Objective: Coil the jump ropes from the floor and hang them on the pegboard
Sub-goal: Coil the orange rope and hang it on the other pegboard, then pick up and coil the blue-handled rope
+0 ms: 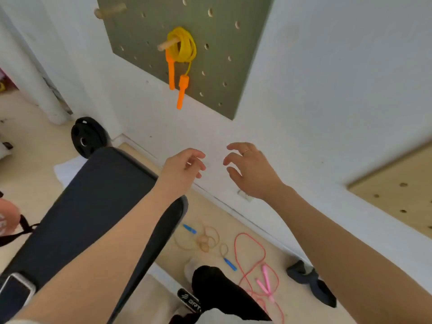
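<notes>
Two hands of mine hang in the air in front of the white wall, below the green pegboard (217, 66), and neither holds anything. Far to the left a black weight plate (87, 136) leans at the foot of the wall, and a dark padded bench (93, 195) runs under my left forearm. My left hand (183, 166) has its fingers loosely curled, thumb near the fingertips, with nothing between them. Up on the pegboard, the yellow jump rope (183, 46) with orange handles is coiled over a wooden peg (167, 44), both handles dangling down. My right hand (247, 169) is just beside the left, fingers relaxed and a little bent, apart from each other. Down on the floor, the tan jump rope (205, 238) with blue handles lies in loose loops near the bench. Right of it the pink jump rope (250, 256) sprawls uncoiled, its pink handles together.
</notes>
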